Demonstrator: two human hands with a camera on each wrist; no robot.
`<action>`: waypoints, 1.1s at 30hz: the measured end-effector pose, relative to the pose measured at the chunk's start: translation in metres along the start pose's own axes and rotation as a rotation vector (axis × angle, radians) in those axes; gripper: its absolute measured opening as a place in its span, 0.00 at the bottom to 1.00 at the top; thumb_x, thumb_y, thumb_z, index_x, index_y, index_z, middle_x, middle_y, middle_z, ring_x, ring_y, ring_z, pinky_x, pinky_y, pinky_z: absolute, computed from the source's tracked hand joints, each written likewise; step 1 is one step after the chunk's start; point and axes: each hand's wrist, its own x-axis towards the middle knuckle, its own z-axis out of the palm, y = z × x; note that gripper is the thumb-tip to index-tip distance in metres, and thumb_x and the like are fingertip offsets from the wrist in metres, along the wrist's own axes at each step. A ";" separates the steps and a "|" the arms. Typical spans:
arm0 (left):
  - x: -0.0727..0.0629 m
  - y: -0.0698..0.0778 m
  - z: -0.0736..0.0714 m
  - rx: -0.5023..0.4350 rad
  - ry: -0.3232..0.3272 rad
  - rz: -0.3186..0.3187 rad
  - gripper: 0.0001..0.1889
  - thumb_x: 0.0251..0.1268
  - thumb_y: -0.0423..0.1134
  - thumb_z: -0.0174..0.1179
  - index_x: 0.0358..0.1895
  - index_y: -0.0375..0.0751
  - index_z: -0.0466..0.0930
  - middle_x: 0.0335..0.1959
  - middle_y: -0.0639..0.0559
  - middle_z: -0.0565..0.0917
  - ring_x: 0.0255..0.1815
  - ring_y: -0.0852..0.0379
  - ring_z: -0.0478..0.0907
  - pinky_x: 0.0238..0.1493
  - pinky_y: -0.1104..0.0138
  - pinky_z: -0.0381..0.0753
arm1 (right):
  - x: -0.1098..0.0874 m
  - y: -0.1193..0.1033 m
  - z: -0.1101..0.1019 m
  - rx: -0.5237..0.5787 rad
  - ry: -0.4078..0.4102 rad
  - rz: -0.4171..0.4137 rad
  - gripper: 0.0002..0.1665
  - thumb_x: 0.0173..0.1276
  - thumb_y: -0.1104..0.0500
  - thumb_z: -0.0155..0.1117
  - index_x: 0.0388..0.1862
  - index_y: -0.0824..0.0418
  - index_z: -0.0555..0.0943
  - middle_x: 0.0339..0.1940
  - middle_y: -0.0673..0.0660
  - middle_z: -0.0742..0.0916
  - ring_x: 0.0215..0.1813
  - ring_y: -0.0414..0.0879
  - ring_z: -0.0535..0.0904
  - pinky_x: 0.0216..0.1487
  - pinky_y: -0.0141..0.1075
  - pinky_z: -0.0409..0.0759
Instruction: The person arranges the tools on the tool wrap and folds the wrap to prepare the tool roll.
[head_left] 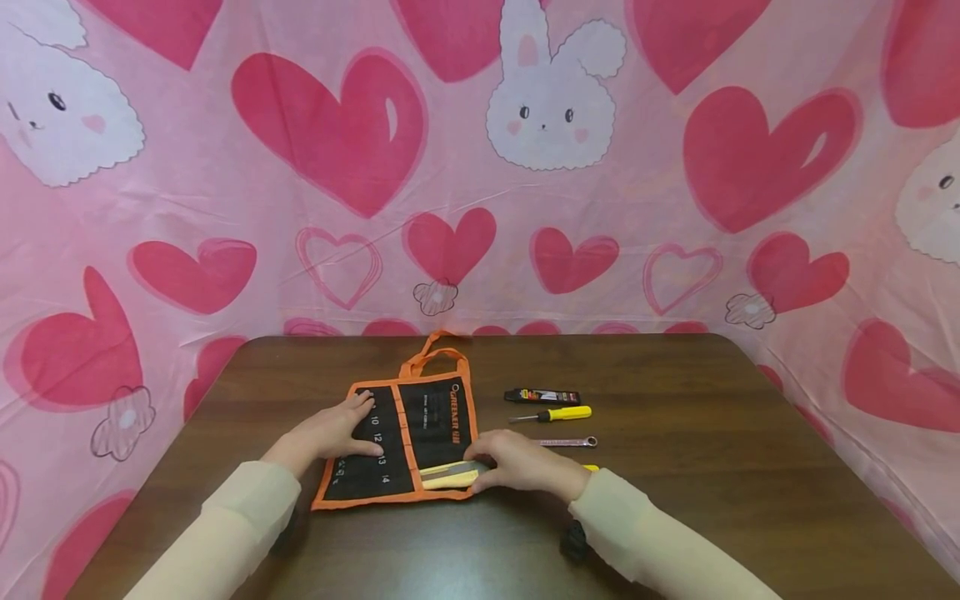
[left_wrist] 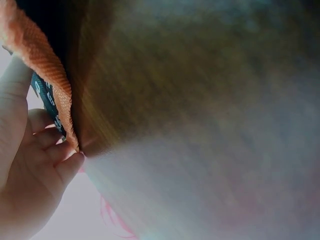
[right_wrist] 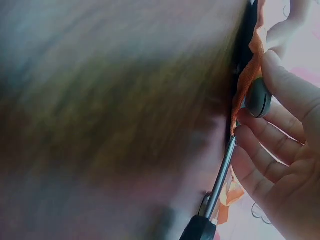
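From my head view, I see the left arm point(head_left: 225, 525) extending from seven o'clock and the right arm point(head_left: 660, 533) from five, both in pale sleeves. The left hand point(head_left: 330, 435) lies palm down, fingers toward two o'clock, thumb spread toward three. The right hand point(head_left: 519, 463) points just past nine, thumb and fingers curved in a pinch.
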 end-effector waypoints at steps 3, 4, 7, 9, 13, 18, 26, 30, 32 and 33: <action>0.000 0.000 -0.001 -0.001 -0.001 0.003 0.53 0.45 0.65 0.62 0.68 0.29 0.57 0.69 0.34 0.54 0.67 0.35 0.52 0.60 0.44 0.57 | 0.002 -0.003 0.001 0.009 0.004 -0.005 0.22 0.55 0.46 0.69 0.45 0.57 0.83 0.36 0.43 0.81 0.34 0.35 0.72 0.40 0.28 0.73; -0.001 0.000 -0.001 -0.001 -0.001 0.004 0.53 0.45 0.65 0.62 0.67 0.29 0.57 0.69 0.34 0.54 0.67 0.35 0.52 0.60 0.44 0.57 | 0.002 -0.004 0.002 0.012 0.004 -0.003 0.21 0.55 0.47 0.69 0.44 0.57 0.83 0.35 0.42 0.81 0.33 0.35 0.72 0.39 0.28 0.73; -0.001 0.000 0.000 0.000 0.001 0.011 0.53 0.45 0.65 0.62 0.67 0.29 0.57 0.69 0.33 0.54 0.67 0.35 0.52 0.60 0.44 0.57 | 0.005 -0.008 0.004 0.017 0.004 0.008 0.20 0.55 0.46 0.69 0.43 0.56 0.83 0.30 0.42 0.79 0.31 0.36 0.71 0.35 0.27 0.72; -0.001 0.000 0.000 0.003 0.002 0.013 0.53 0.45 0.65 0.62 0.67 0.29 0.57 0.69 0.33 0.54 0.67 0.35 0.52 0.60 0.44 0.57 | 0.007 -0.011 0.005 0.011 0.002 0.018 0.20 0.54 0.46 0.70 0.42 0.55 0.83 0.27 0.41 0.77 0.30 0.36 0.70 0.32 0.27 0.70; 0.000 -0.001 0.001 0.004 0.002 0.011 0.53 0.45 0.66 0.62 0.67 0.29 0.57 0.69 0.34 0.54 0.68 0.35 0.52 0.61 0.44 0.57 | 0.011 -0.016 0.006 0.008 -0.004 0.027 0.19 0.54 0.46 0.71 0.40 0.54 0.83 0.25 0.41 0.76 0.29 0.36 0.70 0.30 0.28 0.69; 0.001 0.000 0.002 0.016 0.001 0.019 0.53 0.46 0.65 0.62 0.67 0.28 0.57 0.69 0.33 0.54 0.68 0.36 0.52 0.60 0.44 0.58 | 0.016 -0.018 0.008 -0.006 -0.006 -0.019 0.17 0.54 0.48 0.71 0.40 0.55 0.82 0.27 0.42 0.77 0.30 0.36 0.69 0.31 0.27 0.69; 0.000 0.000 0.001 0.019 0.004 0.022 0.53 0.46 0.65 0.63 0.67 0.27 0.57 0.69 0.32 0.54 0.68 0.36 0.51 0.60 0.45 0.57 | 0.021 -0.022 0.009 -0.030 -0.014 -0.032 0.18 0.55 0.48 0.70 0.41 0.56 0.82 0.28 0.42 0.76 0.30 0.36 0.69 0.31 0.26 0.68; 0.000 0.001 0.001 0.023 0.005 0.018 0.52 0.46 0.65 0.63 0.67 0.27 0.57 0.69 0.32 0.54 0.68 0.36 0.51 0.60 0.45 0.57 | 0.023 -0.025 0.010 -0.030 -0.013 -0.044 0.18 0.55 0.49 0.70 0.41 0.57 0.83 0.28 0.42 0.76 0.30 0.36 0.69 0.30 0.26 0.68; 0.000 0.001 0.001 0.025 0.005 0.016 0.52 0.46 0.65 0.63 0.67 0.27 0.57 0.69 0.32 0.54 0.68 0.36 0.52 0.60 0.45 0.57 | 0.024 -0.025 0.010 -0.027 -0.013 -0.050 0.18 0.55 0.49 0.70 0.41 0.57 0.83 0.28 0.42 0.76 0.30 0.36 0.69 0.30 0.25 0.68; 0.000 0.001 0.001 0.027 0.005 0.015 0.53 0.46 0.65 0.63 0.67 0.27 0.57 0.69 0.32 0.54 0.68 0.36 0.52 0.61 0.45 0.57 | 0.024 -0.025 0.011 -0.027 -0.013 -0.052 0.18 0.55 0.49 0.70 0.41 0.57 0.83 0.28 0.42 0.76 0.30 0.36 0.69 0.31 0.25 0.68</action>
